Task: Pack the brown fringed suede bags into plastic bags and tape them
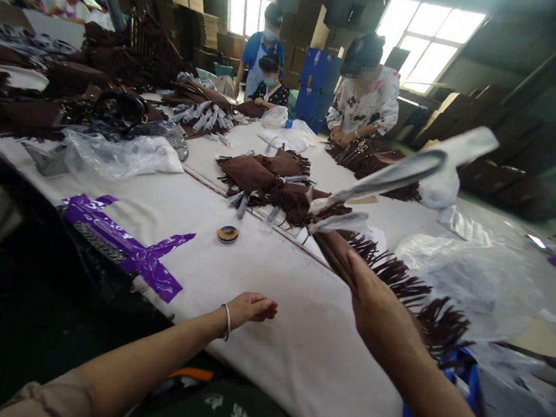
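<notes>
Fringed brown suede bag [380,267]: at two o'clock, raised above the table, gripped in closed right hand [380,317]. White-wrapped strap [399,174] arcs upward from it. Left hand [248,309]: empty, loosely curled, low over white-covered table [304,342]. Nearby: round tin [227,234] at eleven; fringed suede pieces [271,181] at twelve; crumpled clear plastic [462,285] at two, just beyond the fringe; glossy purple tape [126,253] at ten, along the table edge.

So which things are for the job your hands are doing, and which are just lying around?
For the job: brown suede fringed bag in the right hand; long white-wrapped strap.

Just lying around: small round brown tin; crumpled clear plastic bag; purple-taped black bundle.
</notes>
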Tool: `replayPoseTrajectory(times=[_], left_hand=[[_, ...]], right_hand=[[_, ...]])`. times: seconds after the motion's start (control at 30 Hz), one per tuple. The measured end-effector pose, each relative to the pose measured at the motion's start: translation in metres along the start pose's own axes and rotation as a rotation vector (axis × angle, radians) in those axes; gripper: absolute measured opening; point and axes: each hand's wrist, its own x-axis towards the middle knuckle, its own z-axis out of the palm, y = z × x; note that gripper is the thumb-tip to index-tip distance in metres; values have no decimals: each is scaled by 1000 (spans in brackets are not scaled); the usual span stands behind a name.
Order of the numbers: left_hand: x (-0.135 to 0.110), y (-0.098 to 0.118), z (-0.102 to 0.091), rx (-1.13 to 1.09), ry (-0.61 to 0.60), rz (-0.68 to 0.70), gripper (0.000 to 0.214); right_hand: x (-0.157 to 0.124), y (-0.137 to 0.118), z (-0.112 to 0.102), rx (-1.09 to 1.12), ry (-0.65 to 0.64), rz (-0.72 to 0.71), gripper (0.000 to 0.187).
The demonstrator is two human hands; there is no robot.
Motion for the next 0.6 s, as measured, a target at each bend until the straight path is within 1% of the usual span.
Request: replayPoseTrajectory(times=[0.07, 0.13, 0.17, 0.2, 0.23, 0.27, 0.3, 0.33, 0.37, 0.4, 0.43, 0.47, 0.53, 0.57, 0.6], left_hand=[[-1, -17, 4, -142, -17, -52, 56], [-7, -32, 8, -203, -44, -60, 55], [-11, -38, 9, -206, -68, -65, 54], [-16, -42, 10, -197, -105, -81, 53], [-21, -44, 10, -180, -153, -112, 52], [-26, -44, 10, -159, -200, -147, 52], [-31, -42, 9, -133, -228, -163, 52], [-36, -38, 7, -100, -223, -149, 52], [-41, -32, 5, -62, -184, -104, 51], [-45, -24, 0, -18, -116, -31, 49], [-48, -16, -5, 31, -23, 60, 47], [-51, -7, -12, 83, 82, 151, 44], [-53, 10, -29, 215, 302, 288, 37], [-53, 16, -38, 306, 408, 333, 33], [-54, 20, -47, 414, 496, 363, 30]], right_hand=[[-21, -14, 54, -81, -47, -103, 67], [-52, -28, 112, -98, -134, -151, 68], [-68, -34, 137, -81, -159, -170, 68], [-84, -38, 156, -67, -163, -135, 67], [-97, -40, 169, -36, -171, -118, 64], [-107, -40, 176, 6, -181, -98, 62], [-114, -38, 176, 58, -203, -85, 61], [-118, -35, 172, 125, -237, -85, 60], [-118, -32, 164, 202, -274, -82, 58], [-116, -28, 153, 279, -296, -63, 56], [-112, -25, 143, 348, -294, -25, 54], [-107, -22, 134, 399, -255, 31, 52], [-96, -21, 124, 433, -100, 158, 50], [-92, -22, 123, 424, -25, 196, 50], [-87, -25, 126, 414, 25, 205, 51]])
